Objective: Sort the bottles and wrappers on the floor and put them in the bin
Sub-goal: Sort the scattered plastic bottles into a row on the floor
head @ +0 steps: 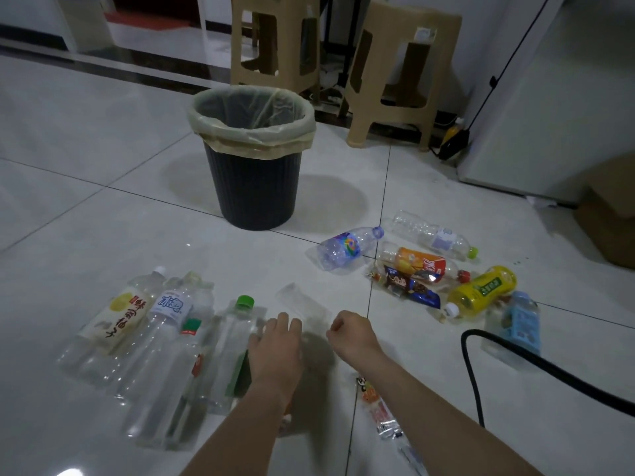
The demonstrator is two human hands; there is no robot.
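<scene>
Clear bottles lie side by side on the tiled floor [103, 218] at the lower left. Four are plain: a yellow-labelled bottle [117, 317], a blue-labelled bottle [170, 309], a red-labelled bottle [187, 365] and a green-capped bottle [233, 341]; a fifth may lie behind them. The left hand [275, 345] reaches forward palm down with its fingers straight and relaxed, just beside the green-capped bottle. Its fingertips are at the near edge of a clear plastic piece [302, 302]. The right hand [354, 334] is curled into a loose fist just right of that piece; whether it grips anything cannot be told.

To the right lies a loose heap of five more: a purple-labelled bottle [343, 249], a clear bottle [433, 237], an orange-labelled bottle [419, 264], a yellow bottle [481, 290] and a pale-blue bottle [515, 324]. A dark wrapper [409, 290] lies among them, and an orange wrapper [378, 407] lies beside the right forearm.

The bin [254, 187], black with a pale liner, stands upright beyond the hands. Two beige stools [402, 73] stand behind it, and a black cable [481, 359] curves in at the right.
</scene>
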